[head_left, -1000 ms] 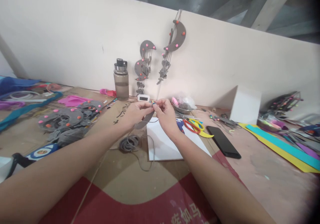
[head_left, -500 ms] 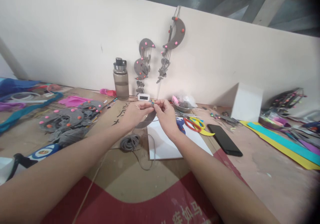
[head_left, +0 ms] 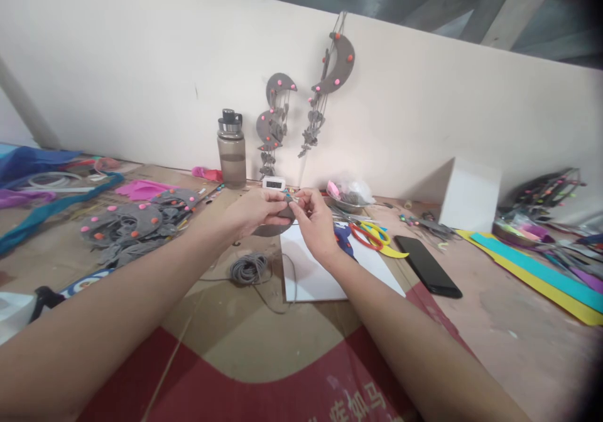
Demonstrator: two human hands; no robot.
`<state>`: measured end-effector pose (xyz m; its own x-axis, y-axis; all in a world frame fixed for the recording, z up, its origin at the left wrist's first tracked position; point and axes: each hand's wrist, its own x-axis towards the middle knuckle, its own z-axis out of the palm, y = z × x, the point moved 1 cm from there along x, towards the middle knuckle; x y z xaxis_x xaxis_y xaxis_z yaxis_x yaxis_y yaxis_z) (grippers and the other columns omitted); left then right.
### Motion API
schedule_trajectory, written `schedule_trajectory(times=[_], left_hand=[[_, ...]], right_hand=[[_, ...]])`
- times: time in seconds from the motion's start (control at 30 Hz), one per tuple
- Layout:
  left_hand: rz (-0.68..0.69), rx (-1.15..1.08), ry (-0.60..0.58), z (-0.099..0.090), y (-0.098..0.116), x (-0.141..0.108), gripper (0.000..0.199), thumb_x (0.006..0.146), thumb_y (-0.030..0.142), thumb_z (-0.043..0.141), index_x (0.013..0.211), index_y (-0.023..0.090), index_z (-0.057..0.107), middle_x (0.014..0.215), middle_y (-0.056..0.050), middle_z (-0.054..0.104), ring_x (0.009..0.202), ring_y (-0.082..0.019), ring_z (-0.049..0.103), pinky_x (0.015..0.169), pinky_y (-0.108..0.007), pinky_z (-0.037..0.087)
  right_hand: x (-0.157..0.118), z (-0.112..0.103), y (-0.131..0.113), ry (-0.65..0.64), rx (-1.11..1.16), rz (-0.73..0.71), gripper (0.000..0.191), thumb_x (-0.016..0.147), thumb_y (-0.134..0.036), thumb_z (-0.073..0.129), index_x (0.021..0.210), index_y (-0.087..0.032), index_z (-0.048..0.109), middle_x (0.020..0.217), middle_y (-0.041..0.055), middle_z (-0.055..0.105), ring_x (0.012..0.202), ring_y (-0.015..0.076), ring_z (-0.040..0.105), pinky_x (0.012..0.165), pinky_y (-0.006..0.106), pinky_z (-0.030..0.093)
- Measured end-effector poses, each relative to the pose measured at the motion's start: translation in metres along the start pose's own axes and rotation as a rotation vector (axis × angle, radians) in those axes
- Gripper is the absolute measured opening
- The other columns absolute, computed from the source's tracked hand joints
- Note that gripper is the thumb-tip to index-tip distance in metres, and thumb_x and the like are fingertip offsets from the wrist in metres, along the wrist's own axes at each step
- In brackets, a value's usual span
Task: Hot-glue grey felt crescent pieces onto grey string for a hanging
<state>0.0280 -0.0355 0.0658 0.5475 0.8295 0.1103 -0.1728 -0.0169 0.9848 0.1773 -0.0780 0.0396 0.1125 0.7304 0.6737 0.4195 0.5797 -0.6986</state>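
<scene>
My left hand [head_left: 257,211] is closed on a grey felt crescent [head_left: 273,229], whose curved body shows below the fingers. My right hand [head_left: 313,224] is pinched at the crescent's upper tip, fingertips touching those of the left. Small coloured bits show at the fingertips, too small to name. A grey cord coil [head_left: 249,269] lies on the cardboard below the hands, one loose strand looping over the white sheet [head_left: 313,284]. Red-handled scissors [head_left: 366,237] and yellow-handled scissors [head_left: 377,232] rest right of my right hand.
Finished grey crescents with pompoms [head_left: 340,64] hang on the white wall. A water bottle [head_left: 232,158] and small digital clock [head_left: 274,184] stand behind. More pompom crescents [head_left: 122,221] are piled left. At right lie a phone [head_left: 428,265] and coloured felt strips [head_left: 541,271].
The crescent has turned and sits lower and further left under my left hand. My right fingers have shifted slightly at its tip. The whole view has moved a little.
</scene>
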Motion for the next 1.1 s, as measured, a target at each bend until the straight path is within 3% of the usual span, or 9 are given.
schedule_trajectory(times=[0.17,0.43,0.57,0.87,1.1], left_hand=[[-0.055,0.023,0.014,0.003,0.002,-0.002,0.025,0.063,0.028,0.086,0.073,0.012,0.07,0.09,-0.011,0.071,0.086,-0.02,0.066,0.081,-0.037,0.058],[-0.007,0.12,0.05,0.007,0.002,-0.006,0.026,0.067,0.036,0.082,0.077,0.013,0.072,0.092,-0.01,0.069,0.081,-0.018,0.063,0.066,-0.03,0.058],[0.031,0.125,0.057,0.008,-0.001,-0.005,0.021,0.07,0.032,0.079,0.078,0.014,0.073,0.093,-0.011,0.069,0.083,-0.019,0.063,0.062,-0.028,0.058],[0.07,0.113,0.085,0.008,0.0,-0.004,0.014,0.074,0.023,0.075,0.068,0.014,0.068,0.074,-0.007,0.064,0.074,-0.018,0.063,0.064,-0.032,0.059],[0.038,0.077,0.137,0.014,0.003,-0.007,0.009,0.076,0.016,0.075,0.073,0.013,0.067,0.076,-0.005,0.065,0.066,-0.015,0.064,0.063,-0.031,0.059]], right_hand=[[0.001,-0.002,0.004,-0.039,-0.001,-0.046,0.014,0.087,-0.026,0.058,0.1,-0.022,0.057,0.075,-0.0037,0.047,0.069,0.0135,0.047,0.069,0.027,0.039],[0.003,-0.003,0.008,-0.078,-0.005,-0.087,0.014,0.09,-0.029,0.056,0.103,-0.022,0.056,0.074,-0.003,0.048,0.068,0.0141,0.047,0.069,0.028,0.039],[0.003,-0.003,0.008,-0.09,-0.012,-0.076,0.014,0.09,-0.03,0.056,0.102,-0.023,0.055,0.074,-0.003,0.05,0.068,0.0145,0.048,0.068,0.029,0.04],[0.003,-0.003,0.008,-0.063,-0.024,-0.069,0.014,0.089,-0.032,0.056,0.099,-0.023,0.054,0.078,-0.0013,0.055,0.07,0.015,0.054,0.07,0.029,0.044],[0.0,-0.003,0.005,-0.047,-0.033,-0.067,0.01,0.089,-0.031,0.056,0.094,-0.023,0.053,0.077,-0.0012,0.057,0.07,0.015,0.054,0.069,0.029,0.043]])
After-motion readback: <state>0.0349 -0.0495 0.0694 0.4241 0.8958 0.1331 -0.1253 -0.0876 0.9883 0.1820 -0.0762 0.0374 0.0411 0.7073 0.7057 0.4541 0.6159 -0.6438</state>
